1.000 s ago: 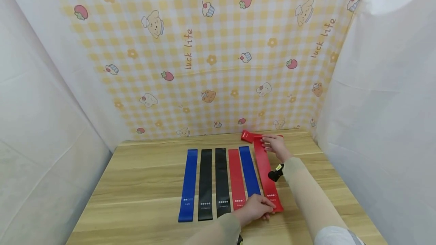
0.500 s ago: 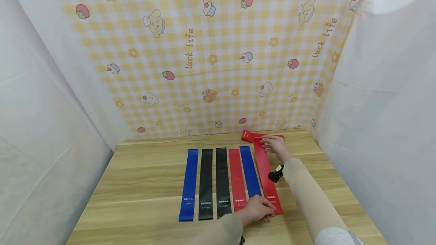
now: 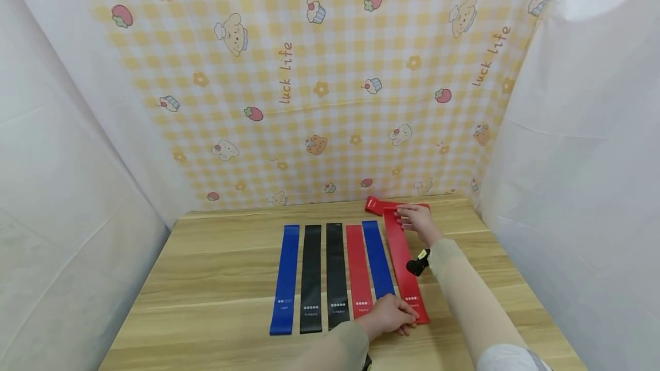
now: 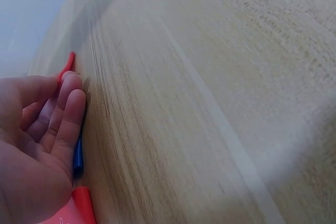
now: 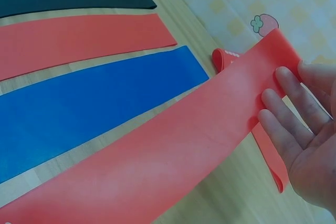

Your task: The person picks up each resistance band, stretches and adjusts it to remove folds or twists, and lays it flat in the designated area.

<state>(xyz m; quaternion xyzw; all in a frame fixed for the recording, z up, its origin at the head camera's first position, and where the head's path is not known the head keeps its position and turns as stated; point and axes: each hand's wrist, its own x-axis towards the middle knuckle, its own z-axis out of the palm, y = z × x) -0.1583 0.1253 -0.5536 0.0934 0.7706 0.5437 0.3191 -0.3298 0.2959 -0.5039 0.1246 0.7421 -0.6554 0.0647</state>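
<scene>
A red resistance band point(image 3: 402, 256) marked with white dots runs lengthwise at the right end of a row of bands. My left hand point(image 3: 389, 314) pinches its near end between thumb and fingers, reaching across the near end of a blue band point(image 3: 378, 259). At the far end, my right hand point(image 3: 416, 222) pinches the corner with the thumb and index finger. The right wrist view shows this end of the red band point(image 5: 210, 114) lifted over the wood, other fingers along its edge. Behind it lies another red band point(image 3: 380, 206), folded and set crosswise, partly covered by the right hand.
Left of the blue band are a red band point(image 3: 358, 268), two black bands point(image 3: 311, 273) and another blue band point(image 3: 286, 273), laid side by side on the wooden table point(image 3: 216, 285). A checked cloth point(image 3: 289, 147) hangs behind, with white sheets point(image 3: 577, 159) at both sides.
The near end of the held red band has shifted very slightly toward the person. Both hands keep their grip in nearly the same place.
</scene>
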